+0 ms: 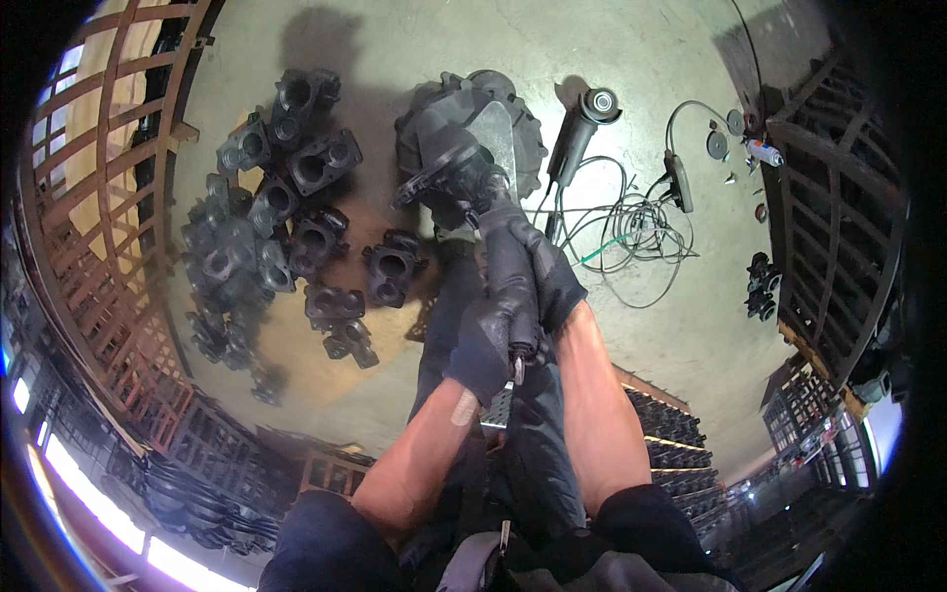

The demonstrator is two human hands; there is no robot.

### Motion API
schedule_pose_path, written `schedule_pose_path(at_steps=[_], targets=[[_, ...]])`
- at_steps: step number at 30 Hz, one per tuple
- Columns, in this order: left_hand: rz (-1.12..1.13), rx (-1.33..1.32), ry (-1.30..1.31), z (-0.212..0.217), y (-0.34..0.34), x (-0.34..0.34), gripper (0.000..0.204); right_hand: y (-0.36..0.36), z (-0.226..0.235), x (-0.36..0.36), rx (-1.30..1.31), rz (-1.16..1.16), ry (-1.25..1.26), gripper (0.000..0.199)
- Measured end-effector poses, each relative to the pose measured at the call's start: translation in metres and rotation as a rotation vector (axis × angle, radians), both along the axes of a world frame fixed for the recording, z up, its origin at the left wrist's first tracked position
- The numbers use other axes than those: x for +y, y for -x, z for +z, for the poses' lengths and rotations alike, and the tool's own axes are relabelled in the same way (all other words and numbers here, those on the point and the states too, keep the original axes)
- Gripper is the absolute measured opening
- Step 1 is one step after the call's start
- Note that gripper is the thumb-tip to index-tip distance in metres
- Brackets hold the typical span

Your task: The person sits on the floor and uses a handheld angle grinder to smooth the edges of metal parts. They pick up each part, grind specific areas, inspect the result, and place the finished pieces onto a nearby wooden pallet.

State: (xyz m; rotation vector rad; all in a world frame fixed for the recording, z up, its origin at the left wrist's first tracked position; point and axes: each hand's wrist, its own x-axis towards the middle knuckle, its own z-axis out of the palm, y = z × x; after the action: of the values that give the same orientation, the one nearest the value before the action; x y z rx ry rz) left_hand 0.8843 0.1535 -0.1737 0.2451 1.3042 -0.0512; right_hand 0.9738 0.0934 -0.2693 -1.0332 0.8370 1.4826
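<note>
Both my hands wear dark gloves and grip a black, long-bodied power tool (512, 281), which looks like a grinder. My left hand (477, 345) is closed round its near end, beside a shiny metal fitting. Farther forward, my right hand (546, 264) wraps the tool from the right. The tool's far end meets a dark metal casting (454, 163); their exact contact is hidden. Under the casting stands a round, dark block with a toothed rim (531, 148). A light strip is stuck on my left wrist.
Several black castings (326, 163) lie heaped on the floor at the left. An angle grinder (574, 138) lies at the right, near tangled cables (631, 232) and a power strip (678, 183). Brown metal racks (118, 128) stand left, dark racks (838, 197) right, with discs (717, 145) nearby.
</note>
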Motion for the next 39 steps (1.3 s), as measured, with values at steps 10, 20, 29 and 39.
schedule_pose_path(at_steps=[10, 20, 29, 39], targets=[[-0.086, 0.045, -0.040, -0.015, -0.006, -0.005, 0.031, -0.012, -0.002, 0.008, 0.018, -0.031, -0.005, 0.046], [0.249, 0.038, 0.170, 0.001, -0.015, 0.006, 0.030, -0.022, 0.003, 0.018, -0.146, 0.286, 0.161, 0.043], [0.035, 0.129, -0.043, -0.021, -0.013, -0.005, 0.029, -0.013, -0.035, 0.003, 0.054, 0.091, 0.094, 0.047], [-0.077, 0.121, -0.091, -0.054, -0.005, -0.009, 0.031, -0.009, -0.050, 0.004, 0.033, 0.043, 0.143, 0.049]])
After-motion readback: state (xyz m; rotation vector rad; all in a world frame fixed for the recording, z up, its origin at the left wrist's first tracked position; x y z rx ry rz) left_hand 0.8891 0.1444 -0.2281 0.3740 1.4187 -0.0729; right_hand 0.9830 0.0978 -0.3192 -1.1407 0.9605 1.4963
